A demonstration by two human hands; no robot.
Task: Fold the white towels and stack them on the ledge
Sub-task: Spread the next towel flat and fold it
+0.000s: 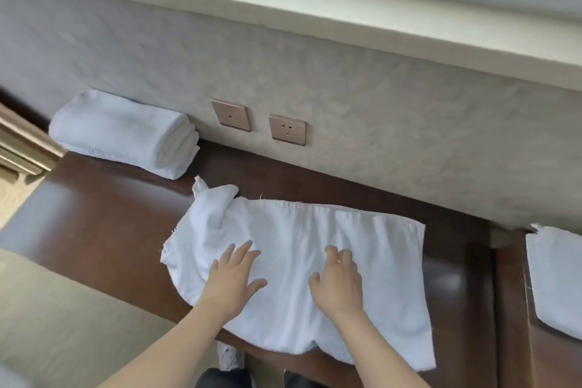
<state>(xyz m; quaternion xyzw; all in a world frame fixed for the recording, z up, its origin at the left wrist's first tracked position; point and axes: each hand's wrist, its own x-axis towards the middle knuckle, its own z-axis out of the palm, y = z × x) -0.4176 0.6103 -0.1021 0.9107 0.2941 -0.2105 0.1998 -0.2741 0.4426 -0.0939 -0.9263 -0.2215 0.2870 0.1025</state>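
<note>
- Pressing left hand point(232, 277) flat, fingers spread, on spread towel point(371, 261) at ledge point(104, 214) front edge.
- Resting right hand point(338, 277) alongside, fingers slightly bent, gripping nothing.
- Folded towels point(126, 132): far-left corner, against wall point(378, 123).

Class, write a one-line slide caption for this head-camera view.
Both hands, left and right, rest on a spread white towel on the dark wooden ledge; folded towels wait behind.
</note>
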